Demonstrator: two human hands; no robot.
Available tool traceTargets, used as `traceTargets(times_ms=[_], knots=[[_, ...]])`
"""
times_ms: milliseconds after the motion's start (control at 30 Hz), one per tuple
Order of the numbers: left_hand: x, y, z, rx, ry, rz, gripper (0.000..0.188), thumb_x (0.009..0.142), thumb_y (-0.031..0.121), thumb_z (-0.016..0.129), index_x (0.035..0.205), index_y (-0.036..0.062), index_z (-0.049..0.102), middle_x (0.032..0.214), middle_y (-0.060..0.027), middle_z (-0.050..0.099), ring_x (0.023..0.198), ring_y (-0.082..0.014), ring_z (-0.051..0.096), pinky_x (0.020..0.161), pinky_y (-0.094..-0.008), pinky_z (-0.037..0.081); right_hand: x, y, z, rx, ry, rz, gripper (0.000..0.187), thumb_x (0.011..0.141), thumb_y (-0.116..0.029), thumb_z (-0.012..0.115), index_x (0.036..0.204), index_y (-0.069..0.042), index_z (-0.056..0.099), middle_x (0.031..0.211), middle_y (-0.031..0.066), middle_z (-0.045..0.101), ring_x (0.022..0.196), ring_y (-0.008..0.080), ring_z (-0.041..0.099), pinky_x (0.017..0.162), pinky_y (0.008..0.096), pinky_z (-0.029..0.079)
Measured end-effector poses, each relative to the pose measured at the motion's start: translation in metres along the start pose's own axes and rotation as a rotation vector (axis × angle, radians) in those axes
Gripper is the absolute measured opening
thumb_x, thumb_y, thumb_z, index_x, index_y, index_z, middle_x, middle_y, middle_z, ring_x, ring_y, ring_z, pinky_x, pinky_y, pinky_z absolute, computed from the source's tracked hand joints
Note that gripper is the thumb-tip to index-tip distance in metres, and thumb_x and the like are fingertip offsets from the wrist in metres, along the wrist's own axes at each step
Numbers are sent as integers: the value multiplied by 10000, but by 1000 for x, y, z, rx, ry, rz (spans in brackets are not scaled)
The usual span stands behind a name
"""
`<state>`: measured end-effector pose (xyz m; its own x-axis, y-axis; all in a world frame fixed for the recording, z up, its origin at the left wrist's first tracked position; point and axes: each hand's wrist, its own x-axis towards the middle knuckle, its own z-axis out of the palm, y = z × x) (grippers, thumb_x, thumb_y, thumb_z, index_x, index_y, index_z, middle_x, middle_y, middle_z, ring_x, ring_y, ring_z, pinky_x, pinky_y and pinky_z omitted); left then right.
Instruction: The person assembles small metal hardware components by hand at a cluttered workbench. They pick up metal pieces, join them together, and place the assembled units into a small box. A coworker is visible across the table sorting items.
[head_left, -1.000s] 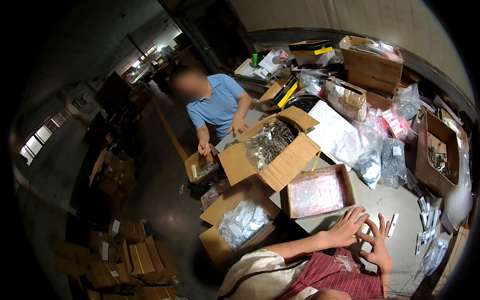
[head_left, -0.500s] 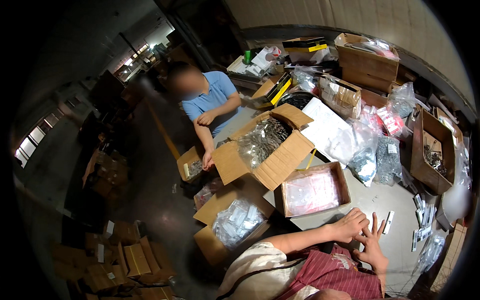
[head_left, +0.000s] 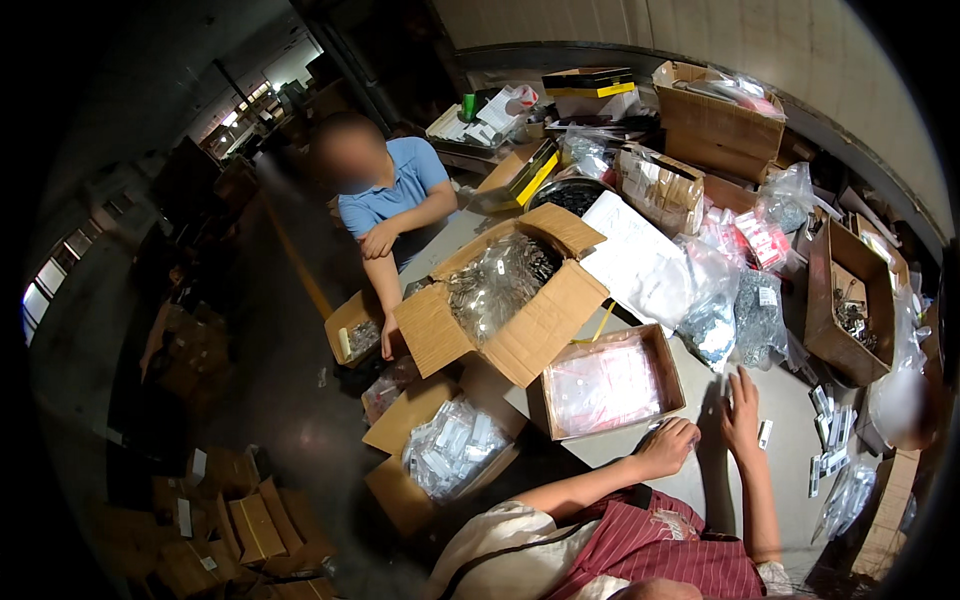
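Note:
My left hand (head_left: pixel 668 448) is curled closed over the table beside an open carton of flat clear bags (head_left: pixel 608 385). Something small and shiny shows at its fingers, but I cannot make out what it is. Farther right, my right hand (head_left: pixel 741 412) stretches forward over the table, fingers extended and holding nothing visible. Its fingertips come near a clear bag of metal parts (head_left: pixel 760 315) and a bag of bluish pieces (head_left: pixel 710 325). A small white strip-shaped piece (head_left: pixel 765 434) lies just right of my right wrist.
A carton of metal parts (head_left: pixel 545 335) stands ahead, and one of packed white pieces (head_left: pixel 455 450) sits lower left. Several white-and-grey pieces (head_left: pixel 832 425) lie at right, near a brown box (head_left: pixel 825 320). Across the table a person in a blue shirt (head_left: pixel 415 170) works.
My hands, together before, are now apart. The right has reached forward toward the bags; the left has moved slightly left, toward the carton of clear bags. The whole view has shifted a little.

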<state>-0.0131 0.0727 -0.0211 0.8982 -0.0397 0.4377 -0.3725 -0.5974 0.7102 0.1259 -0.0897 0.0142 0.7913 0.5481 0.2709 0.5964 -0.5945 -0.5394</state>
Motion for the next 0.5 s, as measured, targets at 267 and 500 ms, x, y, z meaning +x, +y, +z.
traceTargets(times_ms=[267, 500], knots=[[1, 1, -2, -60, -9, -57, 259, 815, -12, 663, 1055, 35, 579, 1016, -148, 609, 1005, -372, 599, 917, -465, 473, 30, -17, 32, -131, -172, -303, 457, 974, -91, 601, 1417, 12, 550, 1576, 211, 454, 1528, 449, 299, 1246, 590, 236], [3, 1, 0, -48, 0, -46, 270, 825, -12, 654, 1077, 22, 564, 1039, -170, 592, 1012, -386, 585, 921, -480, 462, 19, -4, 32, -50, -31, -246, 469, 933, -61, 650, 1385, 21, 556, 1538, 248, 453, 1475, 478, 354, 1246, 581, 238]])
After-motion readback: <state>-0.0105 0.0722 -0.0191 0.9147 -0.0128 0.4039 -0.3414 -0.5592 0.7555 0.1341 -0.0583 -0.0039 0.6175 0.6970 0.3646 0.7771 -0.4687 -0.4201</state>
